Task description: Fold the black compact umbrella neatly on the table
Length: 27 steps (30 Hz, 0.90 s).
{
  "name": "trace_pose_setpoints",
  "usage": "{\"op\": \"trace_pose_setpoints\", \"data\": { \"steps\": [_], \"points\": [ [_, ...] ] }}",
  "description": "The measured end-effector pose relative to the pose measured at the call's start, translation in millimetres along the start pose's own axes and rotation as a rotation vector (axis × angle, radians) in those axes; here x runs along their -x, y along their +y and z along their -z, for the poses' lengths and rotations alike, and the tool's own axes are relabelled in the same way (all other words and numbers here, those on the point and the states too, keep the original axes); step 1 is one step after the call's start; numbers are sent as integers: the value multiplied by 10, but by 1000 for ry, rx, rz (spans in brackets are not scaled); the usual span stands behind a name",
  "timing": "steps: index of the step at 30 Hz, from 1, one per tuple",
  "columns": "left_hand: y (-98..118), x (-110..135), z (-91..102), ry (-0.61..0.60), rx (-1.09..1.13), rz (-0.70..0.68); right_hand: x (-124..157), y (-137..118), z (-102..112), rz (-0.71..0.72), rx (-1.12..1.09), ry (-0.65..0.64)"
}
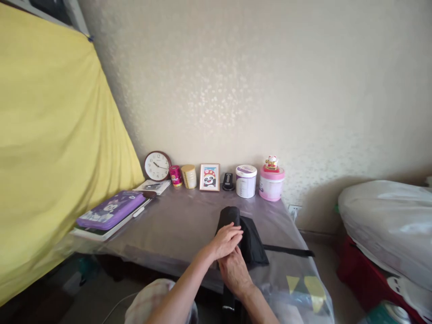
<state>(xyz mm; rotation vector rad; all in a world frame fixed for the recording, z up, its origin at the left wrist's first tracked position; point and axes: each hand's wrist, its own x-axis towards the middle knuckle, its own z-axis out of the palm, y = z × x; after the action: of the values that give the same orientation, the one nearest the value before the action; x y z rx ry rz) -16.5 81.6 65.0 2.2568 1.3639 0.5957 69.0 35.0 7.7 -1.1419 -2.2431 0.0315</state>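
A black fabric bundle with straps (254, 243), perhaps a bag, lies on the near right part of the table, its left part rolled or folded over. My left hand (227, 240) lies across this folded part, its fingers stretched out and pointing right. Just below it, my right hand (236, 272) is against the near end of the bundle, with its fingers curled and partly hidden under the left hand. One black strap (288, 250) runs right across the table; another strap with a buckle (228, 308) hangs over the near edge.
Along the wall stand a clock (157, 165), a pink can (175, 176), a beige jar (189, 176), a panda picture frame (209, 177), a small black device (228, 182) and two tubs (246, 184). A purple case (111, 210) lies left. A yellow curtain (57, 135) hangs beside the table.
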Motion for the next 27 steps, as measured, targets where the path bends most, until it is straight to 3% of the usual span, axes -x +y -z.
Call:
{"op": "trace_pose_setpoints", "data": {
  "steps": [3, 6, 11, 19, 24, 27],
  "points": [
    [-39, -147, -67, -93, -49, -58, 8, 3, -29, -42, -31, -4],
    [-164, -298, -92, -104, -86, -72, 9, -13, 22, -63, -140, 42],
    [-384, -544, -114, -43, -110, -58, 19, 15, 62, -52, -200, 47],
    [-634, -918, -200, 79, -169, 66, 101, 195, -208, 27, -141, 202],
    [-631, -902, 42, 169, -221, 206, 79, 109, -72, 9, -137, 175],
    [-509, -689, 256, 156, -229, 147, 50, 11, 85, -60, -155, 63]
  ]
}}
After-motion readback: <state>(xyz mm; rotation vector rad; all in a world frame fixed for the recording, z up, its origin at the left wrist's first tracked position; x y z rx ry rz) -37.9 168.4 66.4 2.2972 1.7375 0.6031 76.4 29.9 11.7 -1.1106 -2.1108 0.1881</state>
